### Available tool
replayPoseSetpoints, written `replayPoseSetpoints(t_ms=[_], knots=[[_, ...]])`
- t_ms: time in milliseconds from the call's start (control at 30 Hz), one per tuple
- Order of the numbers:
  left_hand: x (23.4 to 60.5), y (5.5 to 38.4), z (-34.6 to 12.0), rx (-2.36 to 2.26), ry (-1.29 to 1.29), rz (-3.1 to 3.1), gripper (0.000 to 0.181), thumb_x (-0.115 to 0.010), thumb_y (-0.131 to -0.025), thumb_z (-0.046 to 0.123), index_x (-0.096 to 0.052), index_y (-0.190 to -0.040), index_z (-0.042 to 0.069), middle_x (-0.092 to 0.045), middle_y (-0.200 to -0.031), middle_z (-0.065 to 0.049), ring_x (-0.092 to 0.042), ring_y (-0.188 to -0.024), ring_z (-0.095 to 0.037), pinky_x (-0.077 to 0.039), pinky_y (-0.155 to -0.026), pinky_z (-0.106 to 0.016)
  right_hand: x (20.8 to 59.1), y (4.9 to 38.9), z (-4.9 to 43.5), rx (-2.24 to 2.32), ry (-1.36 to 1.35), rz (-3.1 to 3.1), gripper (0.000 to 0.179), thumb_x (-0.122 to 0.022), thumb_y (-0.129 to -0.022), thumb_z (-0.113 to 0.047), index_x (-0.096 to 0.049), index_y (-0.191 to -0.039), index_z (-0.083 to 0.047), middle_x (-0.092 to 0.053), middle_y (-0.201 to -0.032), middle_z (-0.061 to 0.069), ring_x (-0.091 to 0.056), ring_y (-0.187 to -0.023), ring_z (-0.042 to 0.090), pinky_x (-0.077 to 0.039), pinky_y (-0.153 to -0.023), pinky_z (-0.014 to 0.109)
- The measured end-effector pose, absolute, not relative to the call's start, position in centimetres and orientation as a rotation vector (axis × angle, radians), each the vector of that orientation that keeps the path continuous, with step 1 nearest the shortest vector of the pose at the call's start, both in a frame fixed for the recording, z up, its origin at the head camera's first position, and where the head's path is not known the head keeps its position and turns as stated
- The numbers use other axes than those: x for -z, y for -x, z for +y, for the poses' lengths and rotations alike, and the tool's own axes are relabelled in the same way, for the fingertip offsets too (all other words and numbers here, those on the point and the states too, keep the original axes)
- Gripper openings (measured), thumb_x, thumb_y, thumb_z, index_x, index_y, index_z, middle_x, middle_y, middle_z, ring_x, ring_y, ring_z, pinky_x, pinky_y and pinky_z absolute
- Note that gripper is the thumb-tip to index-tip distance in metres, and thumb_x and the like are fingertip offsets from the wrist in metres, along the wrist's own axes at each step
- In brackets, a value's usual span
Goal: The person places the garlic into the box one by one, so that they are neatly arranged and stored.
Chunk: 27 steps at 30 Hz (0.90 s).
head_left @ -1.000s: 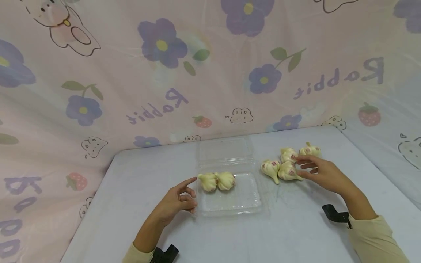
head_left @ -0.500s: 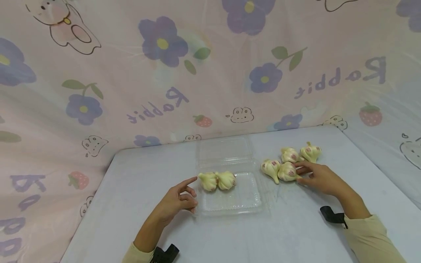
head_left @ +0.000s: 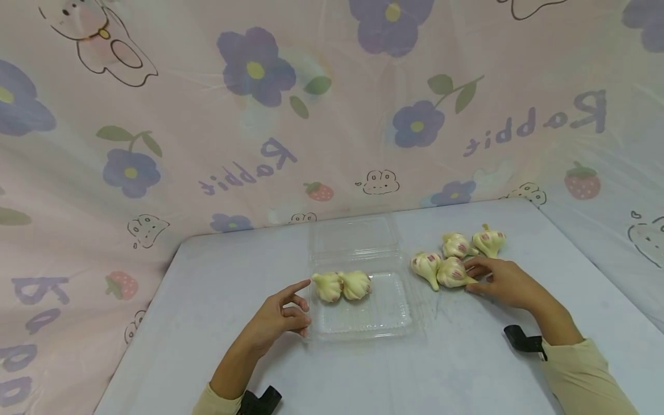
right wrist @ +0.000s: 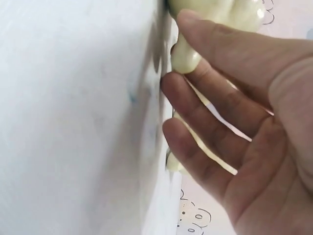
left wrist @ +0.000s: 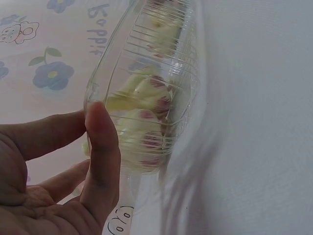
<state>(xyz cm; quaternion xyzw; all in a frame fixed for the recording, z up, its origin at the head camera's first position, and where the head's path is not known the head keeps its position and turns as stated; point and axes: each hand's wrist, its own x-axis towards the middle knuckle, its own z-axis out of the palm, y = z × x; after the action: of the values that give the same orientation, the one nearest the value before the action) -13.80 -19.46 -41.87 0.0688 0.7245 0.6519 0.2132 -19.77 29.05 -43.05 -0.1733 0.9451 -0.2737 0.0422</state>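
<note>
My left hand (head_left: pixel 280 318) pinches the left rim of an open, clear plastic clamshell container (head_left: pixel 365 336). The left wrist view shows the fingers (left wrist: pixel 101 142) at the container's edge. Two garlic bulbs, a left one (head_left: pixel 328 287) and a right one (head_left: pixel 356 285), lie side by side in the base. My right hand (head_left: pixel 507 283) has thumb and fingers around the stem end of a garlic bulb (head_left: pixel 452 272) on the table. In the right wrist view the thumb lies over this bulb (right wrist: pixel 230 12), and its stem shows between thumb and fingers.
Close around the gripped bulb lie three more garlic bulbs: one at its left (head_left: pixel 426 267), one behind (head_left: pixel 456 245) and one at the back right (head_left: pixel 489 241). The container's lid (head_left: pixel 354 235) lies folded back on the white table (head_left: pixel 238 265). A printed cloth (head_left: pixel 332 127) hangs behind.
My right hand has come down and toward the left, closing its fingers on the front garlic bulb. The back-right bulb is now uncovered. My left hand stays at the container's rim.
</note>
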Motion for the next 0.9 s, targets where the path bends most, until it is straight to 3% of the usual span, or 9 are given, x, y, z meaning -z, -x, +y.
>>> replayPoseSetpoints(t_ms=[267, 433, 600, 900], knots=[[42.0, 13.8, -19.4, -1.808, -0.201, 2.016, 0.079, -0.069, -0.087, -0.002, -0.032, -0.156, 0.01, -0.048, -0.106, -0.009, -0.065, -0.078, -0.013, -0.061, -0.072, -0.031, 41.9, 19.3, 29.5, 0.9, 0.52, 2.927, 0.032, -0.076, -0.088, -0.033, -0.07, -0.114, -0.017, -0.073, -0.111, 0.007, -0.07, -0.101, 0.027, -0.059, -0.083, 0.038], [42.1, 13.8, -19.5, -1.806, -0.206, 2.019, 0.08, -0.07, -0.087, -0.002, -0.032, -0.156, 0.01, -0.048, -0.106, -0.009, -0.065, -0.078, -0.013, -0.061, -0.072, -0.031, 41.5, 19.2, 29.8, 0.952, 0.508, 2.935, 0.028, -0.073, -0.09, -0.033, -0.07, -0.115, -0.02, -0.072, -0.11, 0.004, -0.067, -0.097, 0.006, -0.057, -0.08, 0.025], [42.0, 13.8, -19.5, -1.803, -0.205, 2.024, 0.08, -0.07, -0.087, -0.002, -0.031, -0.156, 0.009, -0.048, -0.106, -0.009, -0.065, -0.077, -0.014, -0.061, -0.072, -0.03, 41.2, 19.0, 29.9, 1.004, 0.558, 2.943, 0.027, -0.073, -0.091, -0.027, -0.069, -0.117, -0.019, -0.07, -0.115, 0.007, -0.059, -0.095, -0.012, -0.055, -0.08, 0.02], [42.0, 13.7, -19.5, -1.8, -0.211, 2.025, 0.08, -0.07, -0.087, -0.002, -0.03, -0.156, 0.009, -0.048, -0.106, -0.009, -0.064, -0.074, -0.012, -0.06, -0.071, -0.028, 40.3, 18.6, 29.7, 1.049, 0.618, 3.008, 0.025, -0.07, -0.094, -0.021, -0.07, -0.119, -0.021, -0.068, -0.121, 0.008, -0.053, -0.096, -0.018, -0.054, -0.08, 0.017]])
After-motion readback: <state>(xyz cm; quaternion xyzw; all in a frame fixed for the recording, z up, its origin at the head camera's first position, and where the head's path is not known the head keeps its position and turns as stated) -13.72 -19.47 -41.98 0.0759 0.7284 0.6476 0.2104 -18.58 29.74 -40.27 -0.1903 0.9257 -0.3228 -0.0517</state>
